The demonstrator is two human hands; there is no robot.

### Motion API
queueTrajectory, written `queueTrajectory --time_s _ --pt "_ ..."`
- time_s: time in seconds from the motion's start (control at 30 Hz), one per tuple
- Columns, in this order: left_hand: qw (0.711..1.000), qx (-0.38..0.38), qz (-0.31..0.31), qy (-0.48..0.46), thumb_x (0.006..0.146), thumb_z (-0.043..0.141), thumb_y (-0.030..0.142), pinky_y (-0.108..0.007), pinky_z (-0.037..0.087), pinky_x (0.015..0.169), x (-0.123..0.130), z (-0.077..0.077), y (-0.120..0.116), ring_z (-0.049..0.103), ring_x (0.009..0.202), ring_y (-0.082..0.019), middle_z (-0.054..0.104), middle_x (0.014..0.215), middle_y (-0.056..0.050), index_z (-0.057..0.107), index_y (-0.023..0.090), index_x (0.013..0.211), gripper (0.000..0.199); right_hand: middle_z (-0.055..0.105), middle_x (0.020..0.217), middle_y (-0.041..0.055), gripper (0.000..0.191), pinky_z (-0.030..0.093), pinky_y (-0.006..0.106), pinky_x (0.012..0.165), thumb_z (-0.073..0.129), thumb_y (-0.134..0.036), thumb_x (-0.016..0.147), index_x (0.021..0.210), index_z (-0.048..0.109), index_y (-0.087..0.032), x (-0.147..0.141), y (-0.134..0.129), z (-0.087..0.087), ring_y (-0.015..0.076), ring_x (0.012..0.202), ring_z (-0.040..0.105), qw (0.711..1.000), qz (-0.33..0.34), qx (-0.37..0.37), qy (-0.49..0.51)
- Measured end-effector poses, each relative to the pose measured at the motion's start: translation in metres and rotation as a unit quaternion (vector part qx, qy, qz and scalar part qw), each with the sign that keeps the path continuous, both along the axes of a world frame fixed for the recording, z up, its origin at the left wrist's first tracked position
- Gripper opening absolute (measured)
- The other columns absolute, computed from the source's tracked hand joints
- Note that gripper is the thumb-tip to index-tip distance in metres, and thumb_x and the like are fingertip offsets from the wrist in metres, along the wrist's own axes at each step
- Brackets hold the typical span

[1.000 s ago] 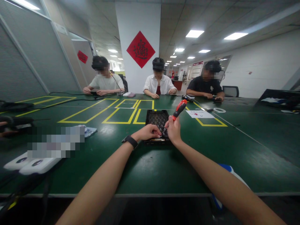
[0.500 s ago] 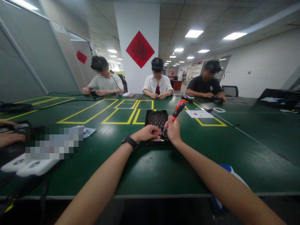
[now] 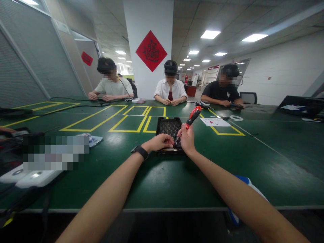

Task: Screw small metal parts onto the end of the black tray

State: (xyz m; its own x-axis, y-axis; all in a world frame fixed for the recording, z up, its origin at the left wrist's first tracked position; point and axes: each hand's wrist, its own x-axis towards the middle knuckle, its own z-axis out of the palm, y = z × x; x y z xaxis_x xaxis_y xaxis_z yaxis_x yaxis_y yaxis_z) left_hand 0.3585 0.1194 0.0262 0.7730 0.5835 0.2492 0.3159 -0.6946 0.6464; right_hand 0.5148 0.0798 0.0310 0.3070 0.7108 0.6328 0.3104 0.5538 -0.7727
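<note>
A black open case [image 3: 169, 126] with small round shapes inside lies on the green table [image 3: 162, 182]. My right hand [image 3: 187, 139] is closed round a red and black screwdriver [image 3: 193, 116], its handle tilted up to the right and its shaft pointing down into the case's near right part. My left hand [image 3: 162, 142], with a black band at the wrist, reaches over the near left edge of the case. Its fingertips are pinched together close to the screwdriver's tip; what they hold is too small to name.
Yellow tape outlines [image 3: 88, 129] mark the table. A white sheet [image 3: 215, 122] and a tape roll [image 3: 236, 118] lie at the right. White devices [image 3: 37, 177], partly pixelated, are at the left. Three people sit across the table.
Both hands and the screwdriver hold nearly the same pose over the case. The view has shifted slightly. At the far left, the other person's hand has mostly left view.
</note>
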Motion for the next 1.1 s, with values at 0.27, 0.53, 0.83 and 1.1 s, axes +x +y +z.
queueTrajectory --time_s 0.27,0.53,0.83,1.1 --pt "1.0 -0.001 -0.003 -0.001 0.073 0.06 0.031 -0.022 0.043 0.065 -0.0001 -0.0001 0.0 0.054 0.069 -0.012 0.063 0.079 -0.005 0.062 0.01 0.088 0.026 0.052 0.055 -0.0042 0.032 0.039 0.024 0.055 0.032 -0.049 0.086 0.091 0.043 -0.018 0.0013 0.0007 -0.0005 0.0114 0.049 0.05 1.0 -0.003 -0.002 0.0" --pt "1.0 -0.006 -0.003 0.0 0.073 0.06 0.029 -0.022 0.043 0.067 -0.0006 0.0006 -0.0001 0.056 0.07 -0.012 0.065 0.081 -0.006 0.062 0.01 0.088 0.025 0.052 0.054 -0.0042 0.033 0.038 0.024 0.054 0.033 -0.05 0.086 0.091 0.043 -0.018 0.0007 0.0015 -0.0014 0.0112 0.047 0.049 1.0 0.0 0.0 0.012" --pt "1.0 -0.006 -0.006 0.0 0.072 0.061 0.03 -0.022 0.044 0.067 0.0 -0.0002 0.0016 0.055 0.069 -0.011 0.064 0.08 -0.005 0.063 0.01 0.088 0.025 0.052 0.054 -0.0046 0.031 0.038 0.023 0.054 0.033 -0.049 0.086 0.089 0.042 -0.019 0.0004 0.0021 -0.0013 0.0112 0.047 0.049 1.0 0.005 -0.004 0.012" --pt "1.0 -0.009 -0.005 0.003 0.073 0.061 0.03 -0.023 0.044 0.068 -0.0003 -0.0008 0.0018 0.057 0.071 -0.012 0.065 0.082 -0.006 0.062 0.011 0.09 0.026 0.052 0.054 -0.0046 0.031 0.038 0.024 0.054 0.033 -0.049 0.086 0.088 0.042 -0.019 0.0004 0.003 -0.0015 0.0111 0.047 0.049 1.0 0.002 -0.002 0.016"
